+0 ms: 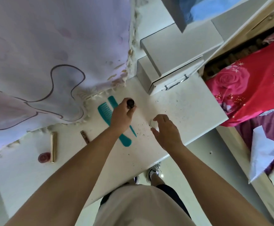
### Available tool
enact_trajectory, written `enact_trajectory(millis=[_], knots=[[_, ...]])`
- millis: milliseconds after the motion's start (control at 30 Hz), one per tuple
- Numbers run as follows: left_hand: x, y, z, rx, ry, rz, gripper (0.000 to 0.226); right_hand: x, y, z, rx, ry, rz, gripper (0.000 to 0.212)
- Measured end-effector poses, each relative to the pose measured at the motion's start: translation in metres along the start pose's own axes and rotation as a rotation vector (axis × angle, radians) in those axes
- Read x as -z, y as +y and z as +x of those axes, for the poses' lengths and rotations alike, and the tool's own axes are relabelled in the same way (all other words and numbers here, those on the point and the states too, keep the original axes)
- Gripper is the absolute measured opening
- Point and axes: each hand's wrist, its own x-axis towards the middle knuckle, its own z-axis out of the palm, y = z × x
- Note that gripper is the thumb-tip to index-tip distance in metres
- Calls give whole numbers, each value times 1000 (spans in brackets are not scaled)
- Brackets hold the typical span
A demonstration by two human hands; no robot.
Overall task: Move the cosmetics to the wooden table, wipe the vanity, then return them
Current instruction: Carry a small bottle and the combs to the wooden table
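Observation:
My left hand (122, 115) grips a small bottle with a dark round cap (130, 103) that stands on the white vanity top (190, 105). My right hand (165, 129) hovers over a small white jar (154, 123), fingers and thumb curved around its sides; whether they touch it I cannot tell. Two teal combs (106, 111) lie under my left wrist. A gold tube (53, 146), a dark red round jar (43, 157) and a short brown stick (84, 136) lie further left on the vanity.
A pale lilac curtain (43, 62) hangs over the vanity's back left. White drawer boxes (173, 62) stand at the back. Dark specks dot the top near my hands. A bed with red rose bedding (247, 85) lies to the right, with white paper (262, 150) on it.

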Motion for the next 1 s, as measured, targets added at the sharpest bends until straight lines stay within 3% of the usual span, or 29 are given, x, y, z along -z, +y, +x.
enact_trajectory(millis=[200, 367, 567, 834, 1000], knots=[[35, 3, -44, -19, 79, -198, 14, 45, -14, 16, 95, 134, 118, 35], [80, 14, -97, 31, 408, -183, 17, 68, -52, 19, 354, 126, 81, 33], [118, 7, -208, 129, 895, -183, 20, 48, -131, 9, 732, -39, 102, 33], [150, -25, -445, 484, 1429, -146, 20, 4, -261, -125, 1239, -188, 246, 32], [146, -37, -611, 622, 1770, -117, 19, -31, -344, -270, 1549, -282, 362, 33]])
